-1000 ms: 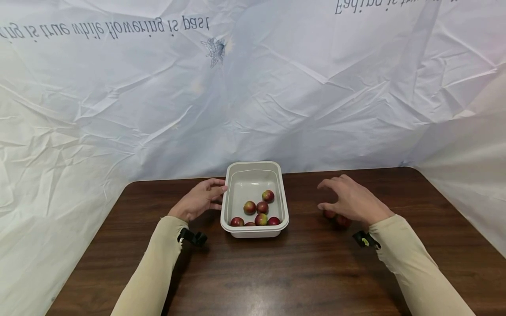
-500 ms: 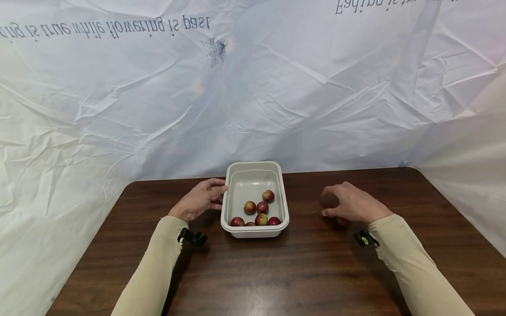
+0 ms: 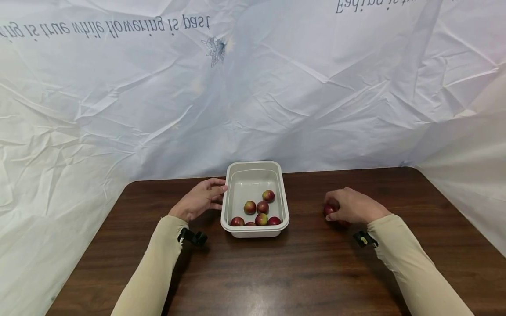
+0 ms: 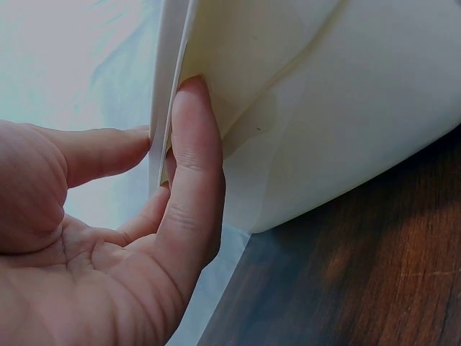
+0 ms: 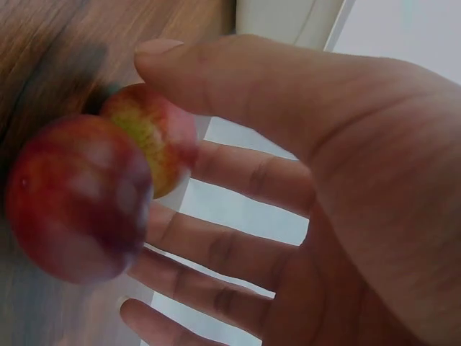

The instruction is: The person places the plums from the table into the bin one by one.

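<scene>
At the left side of a pale grey plastic bin [image 3: 254, 232], my left hand [image 3: 201, 199] pinches the rim between thumb and fingers. In the left wrist view the thumb lies on one side of the rim and the index finger [image 4: 196, 151] on the other. Right of the bin, my right hand [image 3: 353, 206] closes thumb and fingers round a red-and-yellow plum [image 5: 155, 137] low over the table. A second, darker red plum [image 5: 79, 198] sits nearer the camera in the right wrist view, outside the grip. Several plums [image 3: 262, 207] lie inside the bin, mostly towards its near end.
The dark wood-grain table [image 3: 257, 272] ends at a back edge just behind the bin. A creased white sheet [image 3: 253, 96] with printed lettering hangs behind and at both sides.
My right hand has come down and slightly right onto the plums, its thumb and fingers closing round one. The left hand and the bin have stayed in place.
</scene>
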Motion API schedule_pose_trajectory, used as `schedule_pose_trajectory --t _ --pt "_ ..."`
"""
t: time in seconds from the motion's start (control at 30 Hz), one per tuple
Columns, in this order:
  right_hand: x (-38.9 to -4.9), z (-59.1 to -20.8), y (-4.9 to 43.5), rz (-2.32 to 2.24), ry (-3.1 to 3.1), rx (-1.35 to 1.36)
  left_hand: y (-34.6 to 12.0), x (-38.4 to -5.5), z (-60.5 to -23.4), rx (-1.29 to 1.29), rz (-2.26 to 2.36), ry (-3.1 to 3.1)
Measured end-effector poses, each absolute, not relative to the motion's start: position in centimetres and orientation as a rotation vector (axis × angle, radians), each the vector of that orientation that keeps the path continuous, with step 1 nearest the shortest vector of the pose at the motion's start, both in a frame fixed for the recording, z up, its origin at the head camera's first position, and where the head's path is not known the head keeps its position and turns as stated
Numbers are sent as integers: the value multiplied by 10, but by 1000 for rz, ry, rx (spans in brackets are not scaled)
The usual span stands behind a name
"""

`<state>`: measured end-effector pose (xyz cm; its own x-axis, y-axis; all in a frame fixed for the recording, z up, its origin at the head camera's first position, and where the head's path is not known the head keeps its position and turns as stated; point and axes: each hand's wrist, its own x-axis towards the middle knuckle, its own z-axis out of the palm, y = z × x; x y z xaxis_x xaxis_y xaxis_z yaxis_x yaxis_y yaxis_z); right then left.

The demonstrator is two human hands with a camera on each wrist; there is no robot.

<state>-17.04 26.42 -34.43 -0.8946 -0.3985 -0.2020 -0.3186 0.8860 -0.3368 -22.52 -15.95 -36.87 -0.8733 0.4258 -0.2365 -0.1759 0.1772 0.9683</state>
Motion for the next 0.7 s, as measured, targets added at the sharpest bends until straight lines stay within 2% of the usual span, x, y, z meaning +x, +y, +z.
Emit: schedule_pose_trajectory --t 0.7 --pt "-174 -349 263 -397 2811 -528 -159 -226 -370 238 1746 2001"
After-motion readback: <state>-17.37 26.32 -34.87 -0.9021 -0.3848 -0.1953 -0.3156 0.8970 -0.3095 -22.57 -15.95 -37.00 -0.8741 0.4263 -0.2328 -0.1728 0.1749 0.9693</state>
